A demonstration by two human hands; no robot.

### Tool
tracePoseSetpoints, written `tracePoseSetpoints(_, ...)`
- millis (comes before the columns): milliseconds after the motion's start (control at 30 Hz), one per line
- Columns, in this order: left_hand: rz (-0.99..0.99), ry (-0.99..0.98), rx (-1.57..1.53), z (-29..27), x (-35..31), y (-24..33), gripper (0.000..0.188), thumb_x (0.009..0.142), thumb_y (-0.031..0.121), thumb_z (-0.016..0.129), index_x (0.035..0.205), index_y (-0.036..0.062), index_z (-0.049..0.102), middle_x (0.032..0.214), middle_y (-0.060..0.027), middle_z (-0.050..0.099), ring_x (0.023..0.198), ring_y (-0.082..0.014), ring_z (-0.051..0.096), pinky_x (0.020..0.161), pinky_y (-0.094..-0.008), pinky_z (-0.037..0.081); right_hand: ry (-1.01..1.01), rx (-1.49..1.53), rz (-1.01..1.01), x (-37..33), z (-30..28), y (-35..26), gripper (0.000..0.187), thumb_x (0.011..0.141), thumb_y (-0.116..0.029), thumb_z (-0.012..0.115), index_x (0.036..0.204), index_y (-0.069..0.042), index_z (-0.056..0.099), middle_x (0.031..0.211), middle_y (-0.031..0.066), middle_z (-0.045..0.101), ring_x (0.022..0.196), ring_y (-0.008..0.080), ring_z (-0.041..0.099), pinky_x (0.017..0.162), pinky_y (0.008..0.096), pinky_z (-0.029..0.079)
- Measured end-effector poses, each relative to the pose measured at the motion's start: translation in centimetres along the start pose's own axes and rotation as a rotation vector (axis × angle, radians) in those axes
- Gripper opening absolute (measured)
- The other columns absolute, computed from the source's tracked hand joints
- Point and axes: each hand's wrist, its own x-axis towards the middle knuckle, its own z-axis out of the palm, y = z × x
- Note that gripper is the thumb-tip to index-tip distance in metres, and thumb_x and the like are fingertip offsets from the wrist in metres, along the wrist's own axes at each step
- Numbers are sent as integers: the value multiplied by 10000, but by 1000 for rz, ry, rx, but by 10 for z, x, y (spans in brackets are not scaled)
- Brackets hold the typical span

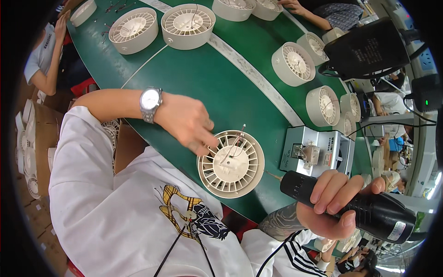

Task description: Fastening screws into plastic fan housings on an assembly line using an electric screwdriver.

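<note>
A round white fan housing (pixel 229 164) with a slatted ring lies on the green table in front of me, thin wires (pixel 240 141) rising from its hub. At its upper left rim is my left hand (pixel 187 121), a metal watch on the wrist. Its fingers are bent and pressed together, and whatever they pinch is too small or hidden to make out. My right hand (pixel 330 203) is wrapped round a black electric screwdriver (pixel 371 213). The screwdriver's thin bit points left, just right of the housing and apart from it.
A metal box-shaped screw feeder (pixel 307 150) stands right of the housing. Several similar housings (pixel 188 27) line the far side and right of the green table (pixel 217 87). A black power adapter (pixel 367 48) with cables hangs at upper right. Other people sit around the table.
</note>
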Motion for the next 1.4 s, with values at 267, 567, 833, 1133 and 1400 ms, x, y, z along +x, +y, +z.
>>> tracePoseSetpoints(267, -454, 243, -329, 10, 10, -11, 175, 736, 244, 665, 797, 85, 623, 826, -24, 530, 561, -174, 540, 428, -292, 421, -40, -26, 39, 2, 1, 15, 500, 779, -96, 657, 1154, -87, 327, 604, 73, 519, 471, 198, 497, 439, 321, 458)
tracePoseSetpoints(567, -450, 260, -284, 54, 4, -12, 229, 698, 173, 548, 893, 92, 638, 883, -49, 567, 528, -172, 520, 435, -278, 434, -94, -78, 66, 6, -14, 44, 497, 806, -124, 576, 1224, -27, 324, 639, 36, 446, 461, 125, 435, 444, 252, 397)
tracePoseSetpoints(833, -407, 242, -140, 51, 3, -17, 334, 688, 259, 513, 940, 71, 626, 903, -48, 557, 521, -169, 505, 453, -293, 424, -71, -116, 38, 4, -17, 73, 534, 822, -121, 544, 1287, -25, 301, 646, 52, 451, 471, 132, 436, 447, 265, 396)
tracePoseSetpoints(1133, -382, 212, -80, 44, 5, -18, 386, 659, 288, 529, 944, 45, 620, 898, -42, 545, 506, -164, 473, 452, -293, 404, -88, -179, 1, 4, -17, 96, 555, 824, -101, 499, 1317, 2, 269, 655, 94, 466, 456, 166, 433, 432, 294, 388)
tracePoseSetpoints(1400, -396, 189, -100, 46, 6, -19, 357, 668, 270, 517, 924, 42, 615, 899, -33, 555, 506, -167, 472, 453, -299, 402, -76, -194, 13, 2, -15, 102, 546, 809, -82, 490, 1299, 4, 264, 660, 98, 467, 462, 175, 438, 439, 308, 391)
